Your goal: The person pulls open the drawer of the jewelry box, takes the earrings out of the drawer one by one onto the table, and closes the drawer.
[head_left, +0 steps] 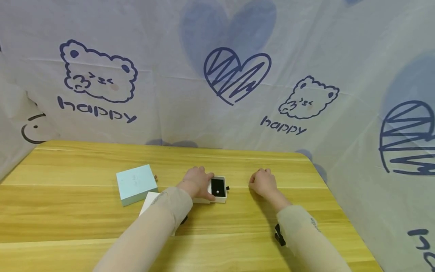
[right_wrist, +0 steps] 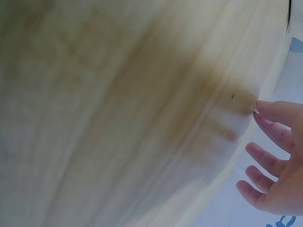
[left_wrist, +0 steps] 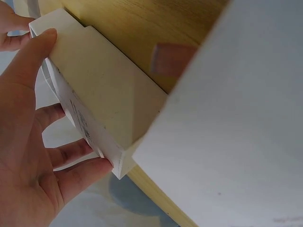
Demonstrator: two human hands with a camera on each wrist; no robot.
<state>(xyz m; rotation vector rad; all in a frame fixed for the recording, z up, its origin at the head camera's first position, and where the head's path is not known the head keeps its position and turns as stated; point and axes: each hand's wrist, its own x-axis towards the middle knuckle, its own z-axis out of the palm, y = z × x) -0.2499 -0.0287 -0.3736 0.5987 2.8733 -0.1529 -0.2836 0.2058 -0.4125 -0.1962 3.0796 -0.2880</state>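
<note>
Forearms: two pale sleeves [head_left: 159, 221] come in from the near edge.
White piece under the left forearm: a box or lid [head_left: 147, 201], mostly hidden; what it holds, if anything, cannot be told.
White drawer box: on the table just right of that piece, beneath the left hand [head_left: 197, 181]; its sleeve [left_wrist: 102, 87] looks like stiff card, likely light, and would dent if squeezed hard.
Left fingers: spread over the box and curled about its sides, gripping it, the thumb pressed near the drawer end.
Best hold: the opposite long sides of the sleeve, gently; the drawer probably slides easily, so its small black tab [head_left: 228, 188] suits a light pinch.
Drawer: it stands partway out to the right, its white rim [head_left: 221, 200] around a black insert [head_left: 216, 184] that looks soft.
Bead in the drawer: one pearl-like bead [head_left: 218, 192] sits on the insert, probably smooth, slippery and easily lost; fingertips suit it best.
Right hand [head_left: 264, 184]: over the table, right of the drawer and apart from it; thumb and forefinger meet, pinching a tiny bright thing [right_wrist: 255, 111] too small to identify, the other fingers loosely bent.
Light blue box [head_left: 135, 181]: left of the left hand, closed, contents hidden; a brown tab [head_left: 156, 178] shows at its right side.
Table [head_left: 85, 155]: wood-grained, running back to the cloth.
Cloth [head_left: 176, 105]: pale, printed with blue bears, hearts and "happy".
</note>
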